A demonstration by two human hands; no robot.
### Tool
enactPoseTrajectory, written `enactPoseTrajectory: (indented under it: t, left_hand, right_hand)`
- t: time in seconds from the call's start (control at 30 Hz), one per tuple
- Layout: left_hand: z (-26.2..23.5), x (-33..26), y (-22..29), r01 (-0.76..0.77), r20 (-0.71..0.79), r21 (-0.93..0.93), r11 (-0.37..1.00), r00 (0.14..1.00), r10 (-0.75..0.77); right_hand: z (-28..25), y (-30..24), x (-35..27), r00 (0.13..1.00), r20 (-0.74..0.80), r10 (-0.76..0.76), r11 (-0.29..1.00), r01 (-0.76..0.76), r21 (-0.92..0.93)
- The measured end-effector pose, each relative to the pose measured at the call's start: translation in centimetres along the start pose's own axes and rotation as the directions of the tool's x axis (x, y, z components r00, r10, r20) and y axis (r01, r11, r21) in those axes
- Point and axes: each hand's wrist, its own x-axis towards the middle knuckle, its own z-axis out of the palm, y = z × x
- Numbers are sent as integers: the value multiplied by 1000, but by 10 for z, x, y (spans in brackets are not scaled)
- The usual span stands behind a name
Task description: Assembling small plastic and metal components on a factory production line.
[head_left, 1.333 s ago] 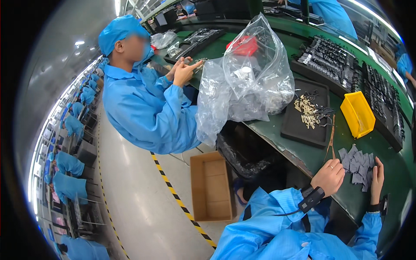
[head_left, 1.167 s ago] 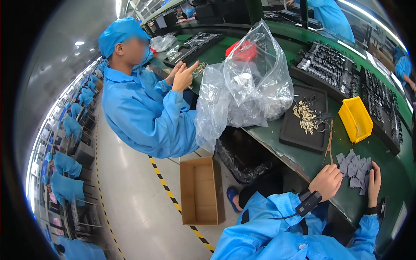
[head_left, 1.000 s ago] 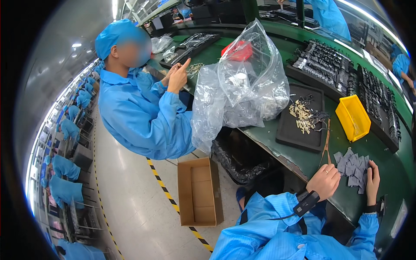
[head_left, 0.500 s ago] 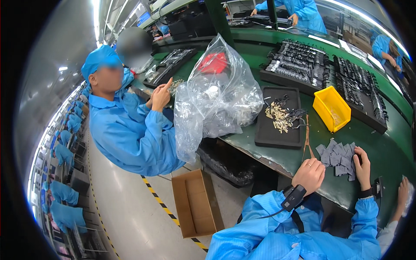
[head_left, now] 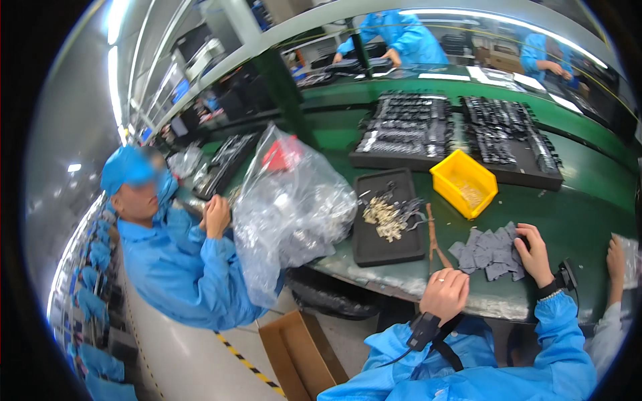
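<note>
My left hand [head_left: 445, 293], a ring on one finger, is curled closed at the table's front edge; whatever its fingers hold, if anything, is hidden. Just beyond its knuckles is a copper-brown pair of tweezers [head_left: 432, 235], its legs reaching toward that hand. A loose pile of grey square pads [head_left: 487, 250] lies on the green table between my hands. Against the pile's right side rests my right hand [head_left: 535, 254], fingers apart and bent over the pads. Left of the tweezers, a black tray [head_left: 389, 248] carries small brass-coloured parts [head_left: 384, 219] and black pieces.
Behind the pads stands a yellow bin [head_left: 465, 184] with small parts inside. Black trays of dark components [head_left: 408, 123] line the back. A large clear plastic bag [head_left: 294, 207] sits at left, beside a co-worker in blue [head_left: 174, 260]. Another person's hand [head_left: 615, 260] shows at far right.
The view has shifted, so the table and things on it appear further left and slightly lower. Both my hands keep about the same places beside the pads and tweezers.
</note>
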Motion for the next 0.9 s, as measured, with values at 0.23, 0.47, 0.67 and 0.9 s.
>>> enactPoseTrajectory:
  t: [0.23,0.47,0.67,0.9]
  left_hand:
    - [5,-29,8,-26,-10,63,998,1000,26]
    - [68,-206,-39,365,673,-32,931,696,-250]
    - [113,-185,-135,381,750,543,748,182,-637]
    - [215,-94,-270,343,697,565,750,287,-657]
  right_hand:
    - [0,2,4,1000,-14,26,997,-25,78]
    - [-8,14,4,994,-57,97,988,-89,123]
    - [-9,13,6,982,-48,181,966,-168,195]
    - [-12,22,22,929,-84,360,932,-354,81]
